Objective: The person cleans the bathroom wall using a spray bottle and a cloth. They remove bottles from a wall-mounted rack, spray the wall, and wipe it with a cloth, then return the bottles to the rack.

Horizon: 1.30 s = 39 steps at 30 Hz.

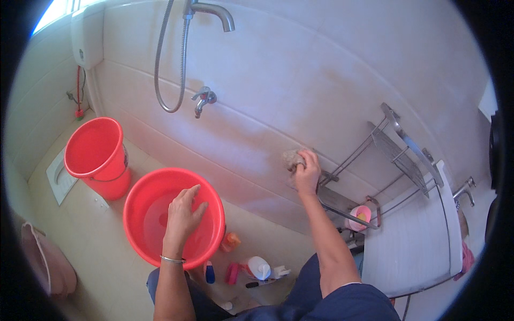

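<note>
In my right hand (308, 170) is a crumpled greyish cloth (293, 159), held at the tiled wall (249, 112) just left of a metal rack. My left hand (184, 214) hovers over a wide red plastic basin (134, 224), its fingers apart and nothing in them. Water (154, 224) lies in the basin. A metal bangle (172, 260) circles my left wrist.
A red bucket (94, 148) stands behind the basin, near a squat toilet (60, 176). Bottles, among them a white one (259, 268), and a blue-handled brush (209, 273) crowd the floor. The wire rack (401, 148) juts from the wall; a tap (204, 98) protrudes too.
</note>
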{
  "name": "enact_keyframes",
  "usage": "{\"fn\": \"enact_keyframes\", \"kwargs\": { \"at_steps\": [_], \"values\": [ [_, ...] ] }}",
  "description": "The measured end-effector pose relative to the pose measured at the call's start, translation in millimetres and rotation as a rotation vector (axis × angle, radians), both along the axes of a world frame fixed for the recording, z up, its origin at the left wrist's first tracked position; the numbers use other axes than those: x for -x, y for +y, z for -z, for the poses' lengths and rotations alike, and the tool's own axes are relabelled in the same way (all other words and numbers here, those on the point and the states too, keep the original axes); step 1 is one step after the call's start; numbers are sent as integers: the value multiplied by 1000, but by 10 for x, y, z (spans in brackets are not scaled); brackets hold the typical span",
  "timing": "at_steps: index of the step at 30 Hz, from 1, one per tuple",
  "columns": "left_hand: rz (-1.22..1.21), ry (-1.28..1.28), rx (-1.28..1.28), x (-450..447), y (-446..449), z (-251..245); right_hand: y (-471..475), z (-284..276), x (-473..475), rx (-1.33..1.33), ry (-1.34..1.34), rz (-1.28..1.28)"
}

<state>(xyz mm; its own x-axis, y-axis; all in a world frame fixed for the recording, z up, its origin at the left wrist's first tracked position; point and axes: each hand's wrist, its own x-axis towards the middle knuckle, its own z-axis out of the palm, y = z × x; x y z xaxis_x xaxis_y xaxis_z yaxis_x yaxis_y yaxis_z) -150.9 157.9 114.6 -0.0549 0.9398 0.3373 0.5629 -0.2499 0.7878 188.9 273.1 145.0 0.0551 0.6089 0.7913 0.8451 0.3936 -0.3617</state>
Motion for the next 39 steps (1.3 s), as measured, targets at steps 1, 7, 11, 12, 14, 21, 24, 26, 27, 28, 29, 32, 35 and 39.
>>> {"fn": "enact_keyframes", "kwargs": {
  "at_steps": [1, 7, 11, 12, 14, 21, 24, 26, 27, 28, 29, 32, 35, 39],
  "values": [
    [4, -6, 7, 4, -6, 2, -109, 0, -82, 86, 149, -14],
    [48, -56, -37, -106, -56, 86, -540, -90, -456, 353, 1464, -727],
    [139, -356, 105, -391, -157, 67, -932, -276, -469, 482, 1631, -1021],
    [207, -458, 100, -478, -214, 40, -1042, -327, -440, 471, 1654, -1032],
    [279, -563, 46, -672, -367, -36, -1238, -427, -392, 471, 1690, -1053],
    [435, -407, -217, -1369, -993, -492, -1698, -471, -367, 664, 1568, -955],
    [428, -373, -243, -1697, -1059, -655, -1793, -374, -331, 719, 1180, -807],
    [446, -369, -187, -1842, -1068, -677, -1824, -300, -308, 745, 1113, -764],
    [436, -340, -188, -1882, -1050, -660, -1835, -263, -310, 764, 1095, -786],
    [429, -319, -201, -1918, -1025, -628, -1839, -225, -323, 763, 1023, -754],
    [424, -308, -189, -1938, -1002, -584, -1851, -188, -356, 769, 935, -760],
    [418, -586, 41, -1925, -963, -434, -1906, -66, -507, 856, 690, -701],
    [446, -799, 240, -1885, -946, -342, -2004, 106, -656, 952, 585, -760],
    [415, -860, 439, -1927, -917, -267, -2069, 393, -667, 1058, 1026, -866]
  ]
}}
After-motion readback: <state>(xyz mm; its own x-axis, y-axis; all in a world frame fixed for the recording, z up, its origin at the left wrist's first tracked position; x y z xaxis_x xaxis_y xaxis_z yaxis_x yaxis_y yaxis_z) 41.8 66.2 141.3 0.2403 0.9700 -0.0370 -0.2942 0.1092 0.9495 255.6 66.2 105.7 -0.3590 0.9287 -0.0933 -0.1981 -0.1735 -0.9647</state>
